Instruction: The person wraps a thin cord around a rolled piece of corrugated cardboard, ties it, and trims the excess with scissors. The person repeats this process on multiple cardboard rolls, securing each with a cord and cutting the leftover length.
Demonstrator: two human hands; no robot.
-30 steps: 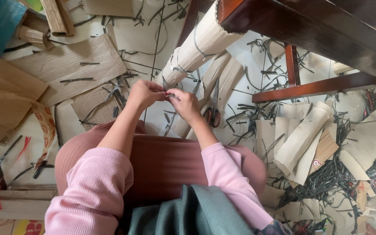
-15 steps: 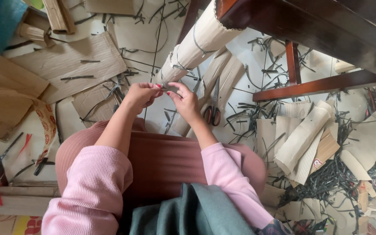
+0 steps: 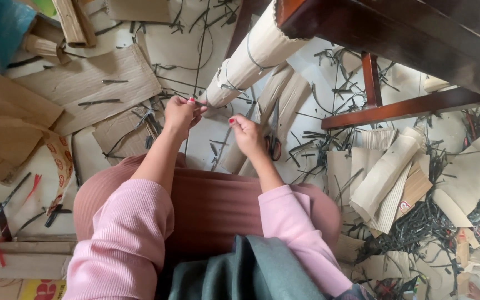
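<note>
From my remote seat I note the left hand [image 3: 180,111] pinched shut on a thin dark strap [image 3: 218,99] just at the lower end of a rolled corrugated cardboard tube [image 3: 249,61] that leans down from the dark wooden furniture frame [image 3: 395,33]. The tube lies just beyond and between the two hands, its near tip touching the left fingertips. In my judgement the tie is best done by keeping the strap taut and square to the roll, so the wrap does not slide toward the tapered end. The right hand [image 3: 246,133] sits a little lower and nearer the lap, apart from the left, fingers curled; a strap end seems to run from it, but I cannot tell whether it grips. Just right of that hand lie scissors [image 3: 274,136] with reddish handles, on more cardboard rolls. Strap offcuts litter the floor [image 3: 329,61].
</note>
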